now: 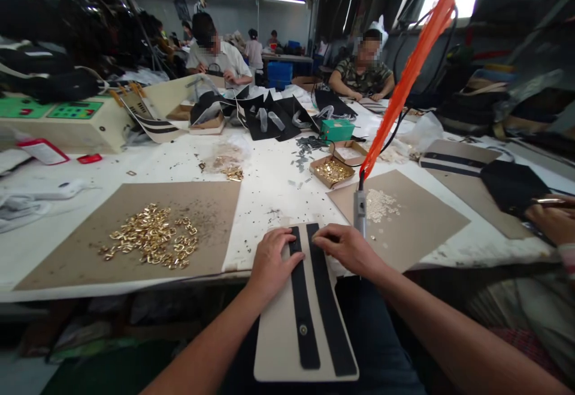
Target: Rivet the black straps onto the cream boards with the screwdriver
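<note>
A long beige panel (278, 347) with two black strips (330, 323) slants from the table's front edge down over my lap. A round metal snap (303, 329) sits near the lower end of the left strip. My left hand (274, 260) grips the panel's upper left side, thumb and fingers on the left strip. At the top of the right strip, my right hand (345, 248) has its fingertips pinched; whatever is between them is too small to make out. A grey tool (360, 209) hangs upright from an orange wrapped cord (404, 84) just behind my right hand.
Gold buckles (153, 236) are piled on a cardboard sheet (220, 215) at left. Small pale discs (380, 204) lie on another sheet (431, 221) at right. A box of gold parts (332, 170) stands farther back. Another person's hand (554, 218) is at far right; two people sit opposite.
</note>
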{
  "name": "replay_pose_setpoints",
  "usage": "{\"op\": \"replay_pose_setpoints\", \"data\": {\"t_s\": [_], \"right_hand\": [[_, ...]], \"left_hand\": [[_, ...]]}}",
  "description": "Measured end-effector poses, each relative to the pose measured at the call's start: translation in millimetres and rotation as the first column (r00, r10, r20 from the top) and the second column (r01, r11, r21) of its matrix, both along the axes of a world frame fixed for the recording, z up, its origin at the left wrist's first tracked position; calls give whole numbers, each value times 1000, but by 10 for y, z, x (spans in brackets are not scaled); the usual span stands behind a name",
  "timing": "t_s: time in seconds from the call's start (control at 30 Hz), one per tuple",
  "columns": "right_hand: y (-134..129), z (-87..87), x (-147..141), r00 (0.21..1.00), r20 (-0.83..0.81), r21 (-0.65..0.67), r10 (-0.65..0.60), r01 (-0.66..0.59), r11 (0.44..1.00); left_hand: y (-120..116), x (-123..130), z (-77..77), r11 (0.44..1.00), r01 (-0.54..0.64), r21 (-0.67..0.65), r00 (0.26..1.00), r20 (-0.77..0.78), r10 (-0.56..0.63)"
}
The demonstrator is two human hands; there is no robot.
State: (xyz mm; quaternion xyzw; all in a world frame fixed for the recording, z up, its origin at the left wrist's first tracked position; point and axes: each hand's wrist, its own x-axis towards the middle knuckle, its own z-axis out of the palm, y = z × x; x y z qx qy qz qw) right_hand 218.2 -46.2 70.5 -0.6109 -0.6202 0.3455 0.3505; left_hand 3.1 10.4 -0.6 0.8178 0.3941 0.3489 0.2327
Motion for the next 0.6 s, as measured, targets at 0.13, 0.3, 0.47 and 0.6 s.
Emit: {"op": "replay_pose_setpoints", "data": {"t_s": [0.13,0.3,0.47,0.6], "right_hand": [[335,-215,-291,992,114,-46,62,-57,997],[479,-260,-330,943,310,-169,116,-66,983],[562,-284,-322,939,326,-197,108,-44,979],[619,-292,-337,940,331,-199,89,-22,980]], "left_hand": [[-14,-9,9,1000,3,-17,1000,3,-3],[-8,-10,-4,999,-1,-36,1000,8,1],[10,-15,-37,999,-2,-36,1000,-18,1],[18,-19,-45,999,-5,-34,999,-33,4]]}}
